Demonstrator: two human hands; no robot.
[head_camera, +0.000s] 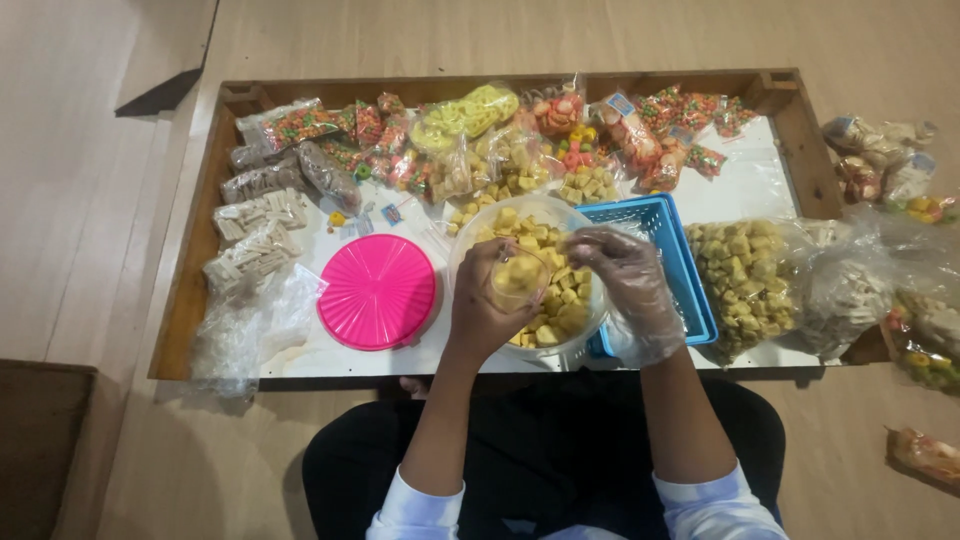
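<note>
Sitting nearest the camera, the person shows dark trousers and pale sleeves, with both forearms reaching away over a low wooden tray table (190, 300). Their left hand (485, 300) is bare and wrapped around a small clear bag (518, 278) partly filled with yellow snack cubes, gripping it from the left. Their right hand (625, 275), inside a thin clear plastic glove, has its fingers pinched together at the bag's mouth; whether it holds a cube I cannot tell. Both hands hover over a round clear tub (585, 340) heaped with the same yellow cubes. Just left of the tub lies a pink round lid (377, 291); just right of it stands a blue plastic basket (655, 222). Further right sits a big clear sack of cubes (745, 280). Along the far edge lie many small packets of coloured snacks (560, 115), and on the left, packets of pale sticks (255, 235).
</note>
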